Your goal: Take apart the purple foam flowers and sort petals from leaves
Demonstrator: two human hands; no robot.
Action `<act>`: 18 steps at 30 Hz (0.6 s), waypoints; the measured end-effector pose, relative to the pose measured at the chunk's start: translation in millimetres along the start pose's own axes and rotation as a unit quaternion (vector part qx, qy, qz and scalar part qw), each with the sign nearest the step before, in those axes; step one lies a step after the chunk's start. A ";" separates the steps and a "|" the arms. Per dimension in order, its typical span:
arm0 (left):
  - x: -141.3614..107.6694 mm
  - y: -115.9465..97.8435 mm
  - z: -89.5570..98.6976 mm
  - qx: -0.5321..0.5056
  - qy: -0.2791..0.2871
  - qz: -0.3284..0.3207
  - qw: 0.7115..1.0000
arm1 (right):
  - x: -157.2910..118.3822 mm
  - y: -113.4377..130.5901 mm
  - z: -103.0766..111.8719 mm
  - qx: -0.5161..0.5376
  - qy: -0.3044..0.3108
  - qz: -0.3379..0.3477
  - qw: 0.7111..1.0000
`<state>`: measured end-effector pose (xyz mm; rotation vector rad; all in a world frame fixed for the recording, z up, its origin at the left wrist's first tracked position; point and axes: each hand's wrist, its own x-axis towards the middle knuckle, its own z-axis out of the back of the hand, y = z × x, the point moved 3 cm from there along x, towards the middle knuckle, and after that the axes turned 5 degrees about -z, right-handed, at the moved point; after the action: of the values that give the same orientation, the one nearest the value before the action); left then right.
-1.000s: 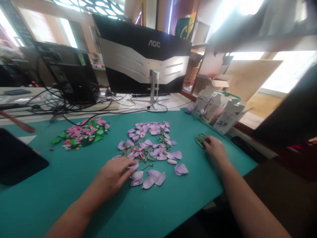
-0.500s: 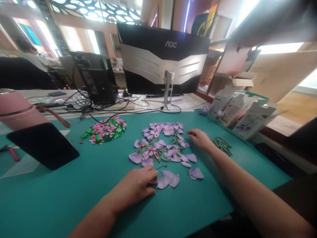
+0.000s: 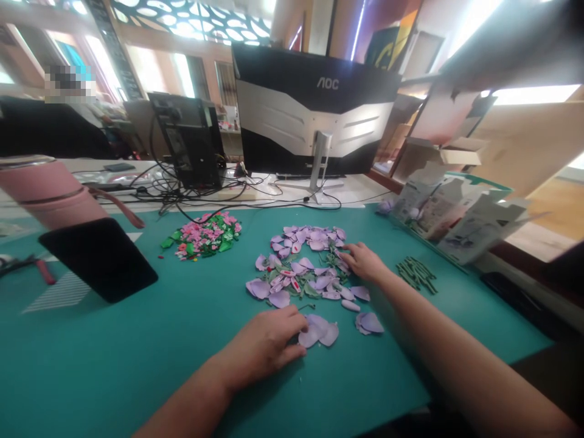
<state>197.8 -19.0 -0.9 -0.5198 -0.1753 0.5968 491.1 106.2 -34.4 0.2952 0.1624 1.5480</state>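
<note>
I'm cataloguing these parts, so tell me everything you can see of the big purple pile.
The pile is a loose, uneven spread of pale purple, curved, petal-like pieces, plastic by the look, mixed with green bits and a few pieces showing red. It lies on the green mat, between the pink flower pile and the green stems. The right hand has its fingertips at the right edge; whether they grip a piece is unclear.

I have a teal mat before me, with lilac petals and green pieces heaped loosely at its middle and a smaller petal cluster nearer, to the right. Green stems lie in a pile farther right. At left, a heap of pink blossoms sits far, beyond a striped sheet.
</note>
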 end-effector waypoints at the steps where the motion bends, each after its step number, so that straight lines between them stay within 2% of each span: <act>1: 0.2 0.4 0.0 0.004 -0.003 -0.001 1.000 | 4.2 6.9 -0.3 -0.005 -0.007 0.009 1.000; 6: 0.3 1.1 1.2 0.027 -0.006 -0.005 1.000 | 17.7 31.8 -4.7 -0.024 -0.020 0.044 0.999; 11: -1.7 0.7 1.0 0.041 -0.013 -0.018 0.999 | 2.0 44.1 -9.7 -0.035 -0.007 0.075 0.997; 15: -2.6 0.3 0.9 0.049 -0.018 -0.026 0.998 | -10.3 45.9 -7.1 -0.005 0.020 0.106 0.994; 18: -2.4 0.1 1.2 0.047 -0.018 -0.027 0.998 | -8.8 38.3 -3.5 0.034 0.014 0.072 0.997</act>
<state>195.4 -19.9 0.1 -0.4132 -0.1943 0.5584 453.3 97.6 -27.4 0.3447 0.2203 1.6918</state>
